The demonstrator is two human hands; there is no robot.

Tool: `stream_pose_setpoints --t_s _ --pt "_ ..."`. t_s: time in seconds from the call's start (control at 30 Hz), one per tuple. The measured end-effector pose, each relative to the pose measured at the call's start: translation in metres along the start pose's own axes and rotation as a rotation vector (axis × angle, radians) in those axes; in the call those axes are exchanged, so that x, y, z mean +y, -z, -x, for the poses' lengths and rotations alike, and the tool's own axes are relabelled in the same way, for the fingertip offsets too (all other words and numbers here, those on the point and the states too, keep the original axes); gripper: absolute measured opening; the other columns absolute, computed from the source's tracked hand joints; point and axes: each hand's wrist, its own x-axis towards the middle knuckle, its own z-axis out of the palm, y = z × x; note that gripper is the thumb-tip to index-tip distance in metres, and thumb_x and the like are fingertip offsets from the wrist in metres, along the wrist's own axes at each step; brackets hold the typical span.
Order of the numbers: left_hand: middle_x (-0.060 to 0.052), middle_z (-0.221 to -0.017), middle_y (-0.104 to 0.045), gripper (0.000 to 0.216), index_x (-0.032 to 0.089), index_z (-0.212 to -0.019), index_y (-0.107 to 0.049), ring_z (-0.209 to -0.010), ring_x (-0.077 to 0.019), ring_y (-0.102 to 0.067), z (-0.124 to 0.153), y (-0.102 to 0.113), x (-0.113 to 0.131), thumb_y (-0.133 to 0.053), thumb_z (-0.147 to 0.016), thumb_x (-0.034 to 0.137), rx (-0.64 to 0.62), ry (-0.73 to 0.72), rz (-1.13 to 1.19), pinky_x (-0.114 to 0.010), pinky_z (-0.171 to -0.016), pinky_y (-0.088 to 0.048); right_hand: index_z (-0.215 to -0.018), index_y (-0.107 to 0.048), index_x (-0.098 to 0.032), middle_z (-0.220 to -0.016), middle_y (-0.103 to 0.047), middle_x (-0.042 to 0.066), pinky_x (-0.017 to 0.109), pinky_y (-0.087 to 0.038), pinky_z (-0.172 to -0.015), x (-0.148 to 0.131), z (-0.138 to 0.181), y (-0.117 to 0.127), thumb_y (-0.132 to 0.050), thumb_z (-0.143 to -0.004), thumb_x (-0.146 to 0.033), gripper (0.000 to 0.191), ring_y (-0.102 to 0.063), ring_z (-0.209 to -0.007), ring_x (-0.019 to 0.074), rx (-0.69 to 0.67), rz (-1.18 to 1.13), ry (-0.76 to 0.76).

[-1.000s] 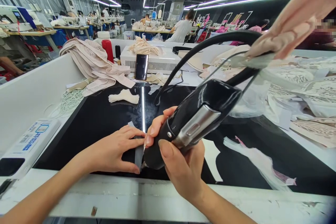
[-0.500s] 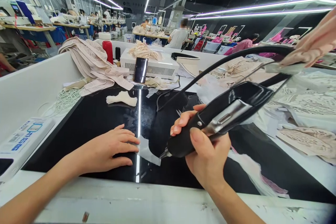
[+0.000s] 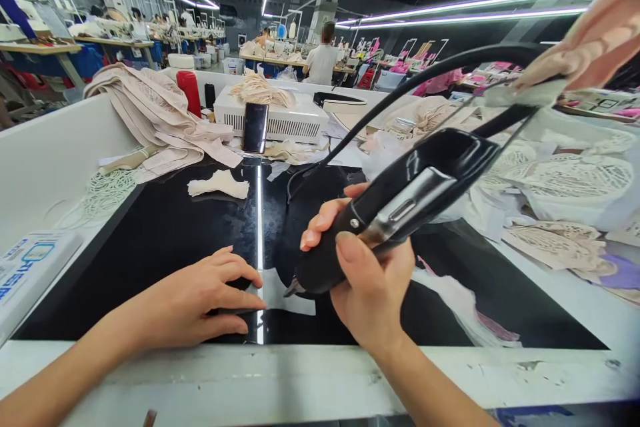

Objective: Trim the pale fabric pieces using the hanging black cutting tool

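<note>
My right hand [image 3: 373, 280] is wrapped round a black corded cutting tool [image 3: 400, 197] with a silver lever on its side. Its pointed metal tip [image 3: 294, 288] is directed down and left, over a small translucent white fabric piece [image 3: 295, 303]; whether it touches I cannot tell. My left hand [image 3: 200, 297] lies palm down with its fingers apart, index and middle fingertips at the left edge of that piece. Both are above a glossy black board [image 3: 165, 240]. A pale cream scrap [image 3: 219, 185] rests farther back on the board.
Thin white and pink strips [image 3: 465, 303] lie right of my right hand. Lace pieces [image 3: 570, 180] are heaped at the right, beige fabric [image 3: 155, 113] at the left back. A phone [image 3: 255, 127] leans against a vented white box [image 3: 290, 117]. The black cord [image 3: 425, 77] arches overhead.
The tool tip has moved from the fabric piece's right end leftward over it, closer to my left fingers. The piece has turned slightly. The whole view has shifted a little.
</note>
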Motion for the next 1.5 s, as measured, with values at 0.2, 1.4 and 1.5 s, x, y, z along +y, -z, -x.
stream_pose_setpoints --t_s 0.2,1.4,1.5 --pt "-0.006 -0.136 -0.058 0.031 0.031 -0.127 -0.067 -0.123 -0.0272 -0.054 0.000 -0.001 -0.001 -0.064 -0.096 0.030 -0.001 -0.028 -0.047 -0.052 -0.117 -0.033 -0.103 -0.055 -0.026 -0.081 -0.065 -0.004 0.027 -0.054 -0.061 0.003 0.011 -0.017 -0.077 -0.080 -0.026 0.032 -0.062 -0.064 0.0109 -0.029 -0.075 -0.046" --pt "-0.004 -0.144 -0.057 0.041 0.033 -0.136 -0.058 -0.133 -0.0248 -0.050 -0.007 -0.005 -0.006 -0.062 -0.096 0.024 0.015 -0.014 0.017 -0.048 -0.119 -0.028 -0.095 -0.050 -0.026 -0.077 -0.064 -0.005 0.026 -0.050 -0.052 0.005 -0.004 -0.008 -0.071 -0.079 -0.021 0.027 -0.057 -0.058 0.0109 -0.026 -0.012 -0.006" --pt "-0.004 -0.145 -0.056 0.041 0.033 -0.136 -0.059 -0.133 -0.0259 -0.050 -0.007 -0.005 -0.006 -0.062 -0.096 0.025 0.016 -0.009 0.014 -0.047 -0.117 -0.032 -0.097 -0.049 -0.026 -0.078 -0.064 -0.005 0.026 -0.049 -0.052 0.005 -0.002 -0.011 -0.071 -0.078 -0.022 0.029 -0.057 -0.057 0.0109 -0.021 -0.013 -0.011"
